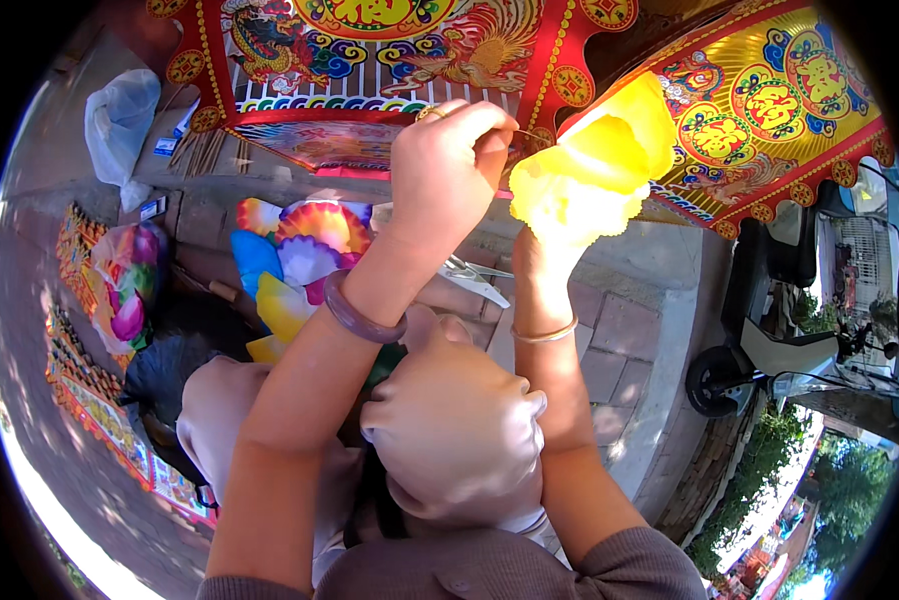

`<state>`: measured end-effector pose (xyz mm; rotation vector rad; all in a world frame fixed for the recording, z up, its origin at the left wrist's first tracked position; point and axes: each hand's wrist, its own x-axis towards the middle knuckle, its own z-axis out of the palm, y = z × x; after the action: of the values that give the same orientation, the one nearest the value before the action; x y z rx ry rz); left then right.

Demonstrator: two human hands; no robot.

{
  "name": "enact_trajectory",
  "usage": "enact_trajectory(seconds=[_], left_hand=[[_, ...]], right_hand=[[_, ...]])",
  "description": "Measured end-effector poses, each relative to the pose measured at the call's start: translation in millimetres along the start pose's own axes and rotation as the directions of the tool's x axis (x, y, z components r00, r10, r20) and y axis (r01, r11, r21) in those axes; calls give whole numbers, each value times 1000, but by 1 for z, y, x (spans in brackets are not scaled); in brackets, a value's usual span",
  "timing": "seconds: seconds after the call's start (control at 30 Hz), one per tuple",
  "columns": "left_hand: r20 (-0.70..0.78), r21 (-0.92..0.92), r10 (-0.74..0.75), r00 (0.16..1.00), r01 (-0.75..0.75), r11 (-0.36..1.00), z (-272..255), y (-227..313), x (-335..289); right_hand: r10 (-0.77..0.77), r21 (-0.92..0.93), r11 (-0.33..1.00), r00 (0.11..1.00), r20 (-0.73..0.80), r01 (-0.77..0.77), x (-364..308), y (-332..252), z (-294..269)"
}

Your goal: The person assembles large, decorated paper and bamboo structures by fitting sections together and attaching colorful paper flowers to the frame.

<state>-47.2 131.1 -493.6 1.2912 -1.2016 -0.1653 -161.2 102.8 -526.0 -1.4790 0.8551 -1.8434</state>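
Observation:
My left hand (pixel 447 165), with a purple bangle on its wrist, is raised and closed in a pinch. From its fingertips a thin thread or wire (pixel 531 133) runs toward the yellow petals (pixel 594 180). These petals are thin, frilly-edged and very bright in the sun. My right hand (pixel 551 252), below a gold bangle-banded forearm's end, is up against them and appears to hold them; its fingers are covered. Just beyond both hands hangs a red and gold decorated lantern-like panel (pixel 389 70), its printed side panel (pixel 769 110) sloping to the right.
Below my left forearm lie colourful petals (pixel 309 245) and scissors (pixel 474 278) on the paving. Further left are a clear plastic bag (pixel 121 125), thin sticks (pixel 199 145) and more printed panels (pixel 99 400). A scooter (pixel 789 350) stands at right.

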Motion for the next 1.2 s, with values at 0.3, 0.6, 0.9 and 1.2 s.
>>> enact_trajectory(seconds=[0.3,0.6,0.9,1.2], left_hand=[[-49,-368,-304,951,265,891,20,6,-15],[164,-890,-524,836,355,288,35,1,-31],[117,-887,-601,791,355,295,44,-2,-34],[123,-843,-604,787,404,355,45,1,-36]], right_hand=[[133,69,988,989,63,-138,-2,29,-24],[312,270,897,935,171,-349,-8,6,-13],[350,276,888,930,112,-368,-11,10,-14],[323,73,943,946,19,-324,-9,26,-26]])
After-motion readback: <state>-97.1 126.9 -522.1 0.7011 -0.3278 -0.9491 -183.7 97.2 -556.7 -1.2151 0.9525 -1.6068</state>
